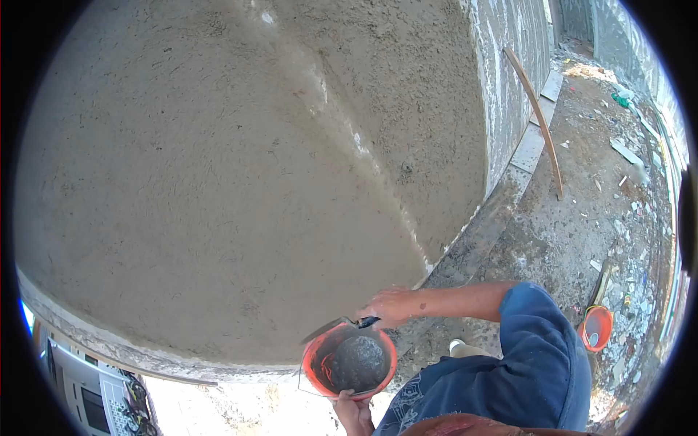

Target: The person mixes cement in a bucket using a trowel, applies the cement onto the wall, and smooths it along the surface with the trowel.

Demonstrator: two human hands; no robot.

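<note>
An orange-red bucket (pixel 313 378) with grey mortar (pixel 356 361) inside is held up in front of the wall. My left hand (pixel 350 410) grips its lower rim, with the fingers on the outside. Over the bucket's upper edge, my right hand (pixel 390 307) is closed round the dark handle of a trowel (pixel 327 330), whose blade points left across the rim. Grey, wet-looking plaster covers the large wall (pixel 218 182), and a pale, rough line (pixel 358 142) runs down it diagonally.
A long, curved wooden strip (pixel 534 109) leans on the side wall at the right. Debris lies on the rough ground (pixel 567 240). Another orange bucket (pixel 596 328) stands at the lower right. Parts of a building (pixel 91 396) show at the lower left.
</note>
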